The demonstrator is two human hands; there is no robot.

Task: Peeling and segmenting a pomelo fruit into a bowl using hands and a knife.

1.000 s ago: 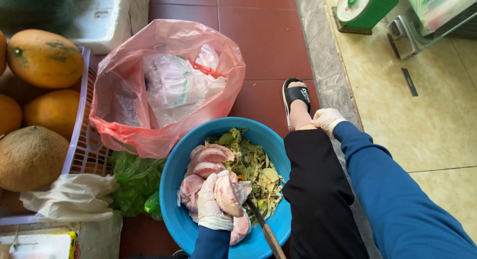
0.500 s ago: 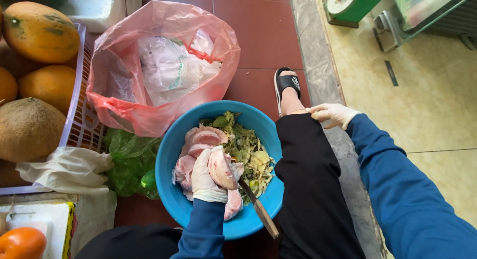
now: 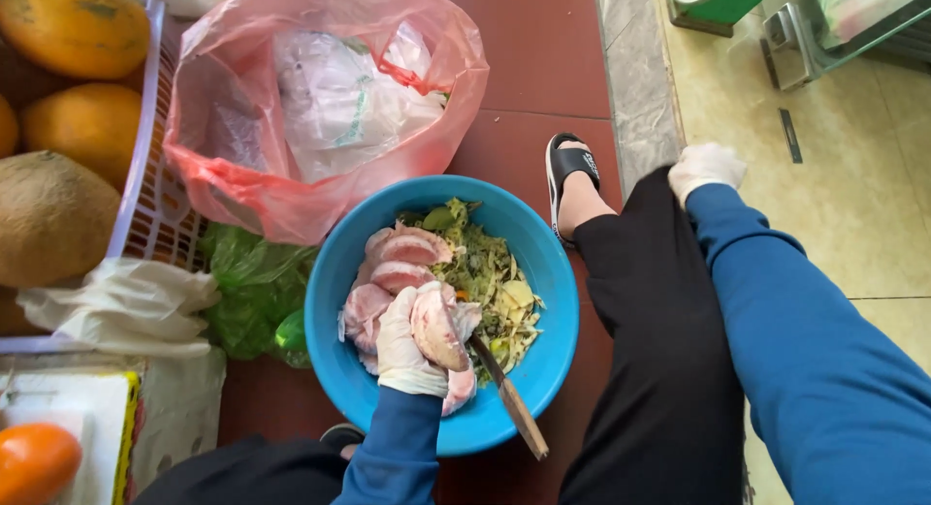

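A blue plastic bowl (image 3: 543, 369) sits on the red tiled floor between my legs. It holds several pink fruit segments (image 3: 402, 258) and a heap of green and yellow peelings (image 3: 490, 272). My left hand (image 3: 402, 345), in a thin white glove, is down in the bowl and grips one pink segment (image 3: 436, 326). A wooden-handled knife (image 3: 514, 403) leans on the bowl's near rim beside that hand. My gloved right hand (image 3: 706, 166) rests on my right knee with its fingers curled and nothing in it.
An open pink plastic bag (image 3: 320, 108) with white bags inside stands just behind the bowl. A basket (image 3: 145, 205) of large orange and brown fruits is at the left, with a green bag (image 3: 252, 292) beside it. My sandalled foot (image 3: 572, 175) is right of the bowl.
My left hand has stayed in the bowl on the pink segment. My right hand has shifted slightly along my knee. The view has tilted a little.
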